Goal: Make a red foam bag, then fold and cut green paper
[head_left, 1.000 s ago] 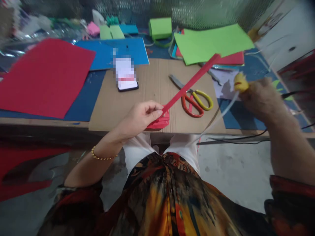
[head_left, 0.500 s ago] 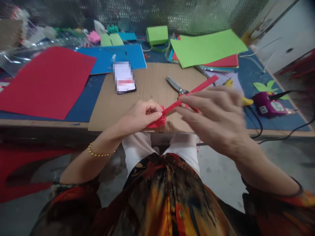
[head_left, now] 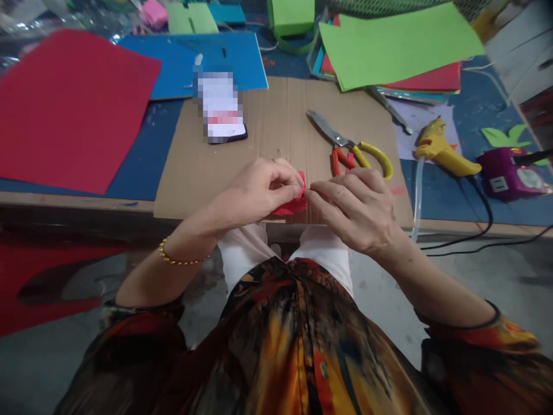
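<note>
My left hand (head_left: 259, 193) is pinched around a small folded red paper piece (head_left: 290, 208) at the front edge of the cardboard sheet (head_left: 272, 135). Close on its right, my right hand (head_left: 360, 207) has thumb and fingers drawn together, tips beside the red piece. What those fingers hold, if anything, is too small or hidden to make out. Just beyond the right hand lie scissors (head_left: 339, 140) with one orange and one yellow handle, blades pointing to the back left. A bit of red shows between the handles, partly covered by the right hand.
A phone (head_left: 222, 109) lies on the cardboard. Large red paper (head_left: 82, 115) and a blue board (head_left: 173, 63) are on the left, green sheets (head_left: 397, 49) at the back right. A yellow glue gun (head_left: 449, 153) with cords sits near a purple box (head_left: 514, 173).
The right hand has come down and left to the red piece. The long red strip that stretched between the hands no longer shows at full length. The view has tilted downward.
</note>
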Motion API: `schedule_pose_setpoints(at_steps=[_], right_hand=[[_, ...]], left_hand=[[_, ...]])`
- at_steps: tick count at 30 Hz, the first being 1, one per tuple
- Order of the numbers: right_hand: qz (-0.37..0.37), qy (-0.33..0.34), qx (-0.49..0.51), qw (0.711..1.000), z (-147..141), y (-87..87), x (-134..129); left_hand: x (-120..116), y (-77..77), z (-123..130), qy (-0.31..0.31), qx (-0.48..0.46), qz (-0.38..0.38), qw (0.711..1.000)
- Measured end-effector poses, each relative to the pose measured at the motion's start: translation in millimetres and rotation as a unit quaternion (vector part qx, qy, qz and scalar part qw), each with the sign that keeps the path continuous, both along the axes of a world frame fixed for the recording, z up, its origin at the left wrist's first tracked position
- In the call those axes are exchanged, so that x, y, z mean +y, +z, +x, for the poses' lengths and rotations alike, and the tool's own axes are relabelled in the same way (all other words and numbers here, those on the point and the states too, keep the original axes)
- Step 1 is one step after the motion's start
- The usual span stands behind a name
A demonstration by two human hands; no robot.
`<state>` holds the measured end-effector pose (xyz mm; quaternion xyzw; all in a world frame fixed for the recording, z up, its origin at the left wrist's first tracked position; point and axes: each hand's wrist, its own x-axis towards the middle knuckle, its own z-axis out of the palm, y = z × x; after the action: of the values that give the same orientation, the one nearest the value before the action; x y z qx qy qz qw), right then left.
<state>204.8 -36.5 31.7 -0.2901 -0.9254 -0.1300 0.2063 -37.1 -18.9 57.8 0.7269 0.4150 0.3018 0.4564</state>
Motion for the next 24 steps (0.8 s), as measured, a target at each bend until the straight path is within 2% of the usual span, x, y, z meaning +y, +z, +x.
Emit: schedule_pose_setpoints(at_steps=[5,8,16,24], right_hand=[[-0.123,-0.056,0.013,0.991,12.2,7.3,-1.3],[-0.152,-0.059,0.013,0.987,19.8,7.6,-4.0],[-0.140,-0.034,0.079,0.986,25.6,-18.7,-2.2],[-0.106,-0.031,0.083,0.990,24.9,-22.3,-1.6]], left_hand=[[-5.2,0.9,-3.4,0.010,0.025,0.012,1.000],[-7.8,-1.1,-5.9,0.013,0.026,0.012,1.000],[-11.4,-6.5,-8.3,-0.010,0.024,0.045,0.999],[-15.2,-9.1,-7.7,-0.009,0.051,0.085,0.995]])
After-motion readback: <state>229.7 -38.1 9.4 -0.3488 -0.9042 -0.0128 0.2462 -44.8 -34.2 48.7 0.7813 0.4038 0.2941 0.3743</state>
